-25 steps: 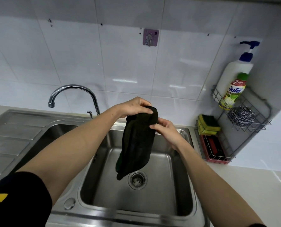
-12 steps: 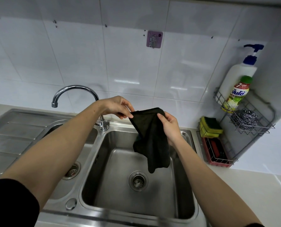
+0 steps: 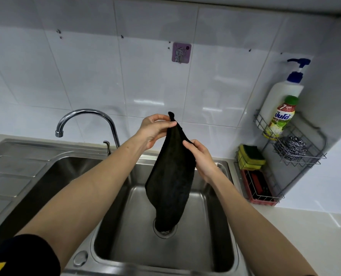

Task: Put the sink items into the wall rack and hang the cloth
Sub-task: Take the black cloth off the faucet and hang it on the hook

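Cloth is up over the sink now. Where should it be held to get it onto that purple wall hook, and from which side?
Hold the black cloth at its top corner, where the left hand pinches it, coming from the left. That corner pokes up free with the rest hanging below, so it looks easiest to lift onto the purple hook above. The right hand steadies the edge.

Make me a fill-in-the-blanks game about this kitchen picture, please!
1. Both hands hold a ____ cloth over the sink.
2. The purple hook on the wall has ____ hanging on it.
3. The steel scrubber sits in the wire ____ on the wall.
4. The tall white bottle has a ____ pump on top.

Missing words: black; nothing; rack; blue
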Motion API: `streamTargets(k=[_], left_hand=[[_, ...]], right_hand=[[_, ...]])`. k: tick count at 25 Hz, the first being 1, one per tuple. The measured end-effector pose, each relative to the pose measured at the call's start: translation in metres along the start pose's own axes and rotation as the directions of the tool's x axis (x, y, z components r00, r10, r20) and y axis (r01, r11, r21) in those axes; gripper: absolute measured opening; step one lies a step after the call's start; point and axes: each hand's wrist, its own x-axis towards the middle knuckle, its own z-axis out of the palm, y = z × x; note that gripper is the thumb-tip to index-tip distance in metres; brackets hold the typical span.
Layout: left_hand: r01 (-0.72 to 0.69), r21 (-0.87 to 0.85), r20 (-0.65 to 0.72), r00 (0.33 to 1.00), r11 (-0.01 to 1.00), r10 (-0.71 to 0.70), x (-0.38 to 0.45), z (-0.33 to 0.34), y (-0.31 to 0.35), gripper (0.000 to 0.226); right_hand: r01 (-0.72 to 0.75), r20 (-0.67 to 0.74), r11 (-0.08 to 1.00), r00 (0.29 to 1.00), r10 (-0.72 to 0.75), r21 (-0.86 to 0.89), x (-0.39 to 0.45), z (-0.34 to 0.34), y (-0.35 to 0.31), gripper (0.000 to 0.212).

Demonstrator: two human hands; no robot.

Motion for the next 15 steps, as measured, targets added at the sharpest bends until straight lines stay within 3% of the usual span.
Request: streamTargets(k=[4,8,15], left_hand=[[-0.067,0.144,0.032,0.998,0.987,0.063,0.0,0.003,-0.003,0.014],[-0.089,0.223,0.046,0.996,0.971,0.081,0.0,0.001,-0.006,0.011],[-0.13,0.213,0.088,0.99,0.968,0.114,0.003,0.005,-0.013,0.012]], right_hand=[[0.052,-0.027,0.998,0.998,-0.053,-0.042,0.006,0.0,-0.002,0.026],[0.065,-0.095,0.998,0.993,-0.065,-0.003,0.011,0.008,-0.009,0.011],[0.09,-0.153,0.982,0.986,-0.065,0.163,0.024,0.008,-0.032,0.011]])
